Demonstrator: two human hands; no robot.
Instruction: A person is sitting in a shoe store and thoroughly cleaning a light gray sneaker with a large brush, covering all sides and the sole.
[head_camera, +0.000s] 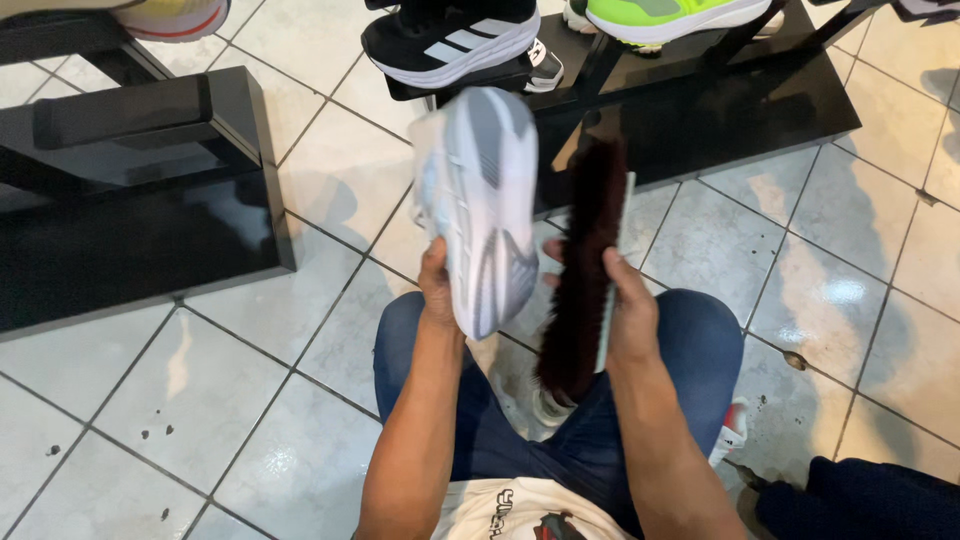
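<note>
Above your knees over the tiled floor (200, 400), your left hand (436, 285) clamped on a white sneaker (478, 205), sole up; your right hand (628, 315) gripping a dark bristle brush (585, 270) just beside it; black display stand (720, 110) beyond, holding a black shoe (450, 40) and a green shoe (665, 15)

No packages, labels, signs or screens show anywhere in the view.
</note>
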